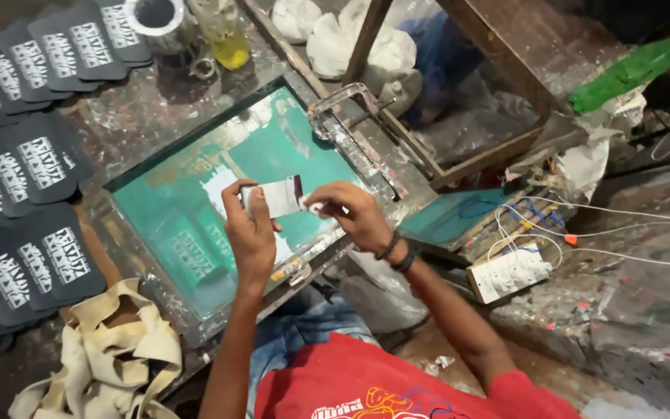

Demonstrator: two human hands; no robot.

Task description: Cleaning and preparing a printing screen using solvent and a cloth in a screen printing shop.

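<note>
My left hand (pixel 250 229) holds a small flat card-like scraper (pixel 279 195), white with a dark edge, above a green printing screen (pixel 188 202) in a metal frame. My right hand (pixel 350 213) pinches a small white wad at the scraper's right edge. Two dark bands circle my right wrist. Both hands hover over the screen's near right part.
Rows of black printed fabric pieces (pixel 25 171) lie at the left. A crumpled beige cloth (pixel 110 357) sits at the lower left. A metal can (pixel 157 19) and yellow bottle (pixel 222 35) stand at the top. A wooden frame (pixel 498 85), green bottle (pixel 630 70) and white wires (pixel 622 233) fill the right.
</note>
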